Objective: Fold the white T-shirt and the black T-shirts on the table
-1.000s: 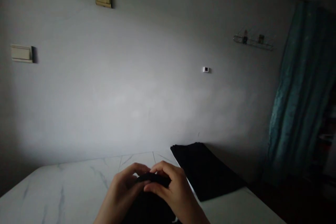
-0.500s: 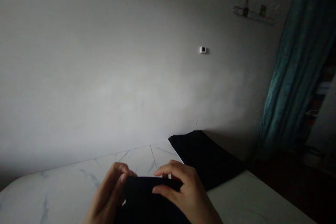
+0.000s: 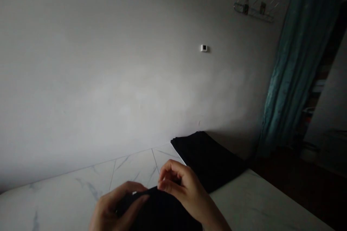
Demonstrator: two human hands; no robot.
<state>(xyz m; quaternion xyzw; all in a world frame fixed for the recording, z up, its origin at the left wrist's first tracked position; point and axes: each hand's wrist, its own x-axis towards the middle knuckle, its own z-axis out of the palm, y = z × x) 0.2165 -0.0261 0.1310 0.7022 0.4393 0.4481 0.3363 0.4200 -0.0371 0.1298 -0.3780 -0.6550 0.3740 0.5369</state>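
A piece of black cloth hangs between my hands at the bottom of the view, its top edge raised above the table. My left hand has its thumb and fingers on either side of the cloth's upper left edge. With thumb and fingertips together, my right hand pinches the top edge near the middle. The lower part of the cloth runs out of view. Behind my right hand, a flat dark cloth lies on the table against the wall.
The white marble-patterned table meets a grey wall. A small white device and a wire shelf with small items are on the wall. A teal curtain hangs at the right.
My right fingers have closed on the cloth's edge. My left hand has shifted right and lower, its thumb and fingers spread farther apart. The view has turned slightly right.
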